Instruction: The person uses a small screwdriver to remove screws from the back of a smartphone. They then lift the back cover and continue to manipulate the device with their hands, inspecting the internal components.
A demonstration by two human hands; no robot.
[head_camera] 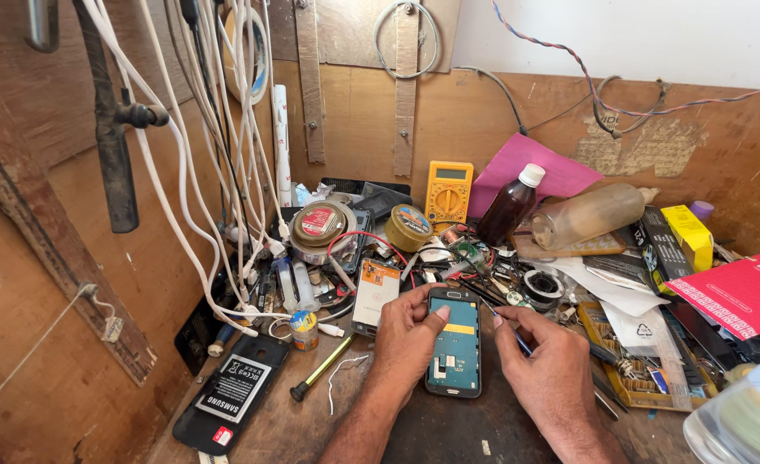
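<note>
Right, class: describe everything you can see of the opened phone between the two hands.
The opened phone lies flat on the dark, worn workbench, back cover off and top end pointing away from the person. A black frame surrounds a teal circuit board, with a yellow strip across the upper part and a camera lens near the top. The left hand grips its left edge, thumb reaching over the top. The right hand rests beside its right edge, pinching a thin tool aimed at it.

Left hand (407,337) enters from 6 o'clock, fingers curled, thumb stretched toward 3 o'clock. Right hand (545,357) enters from 5 o'clock, thumb and forefinger pinched, pointing toward 10 o'clock.
</note>
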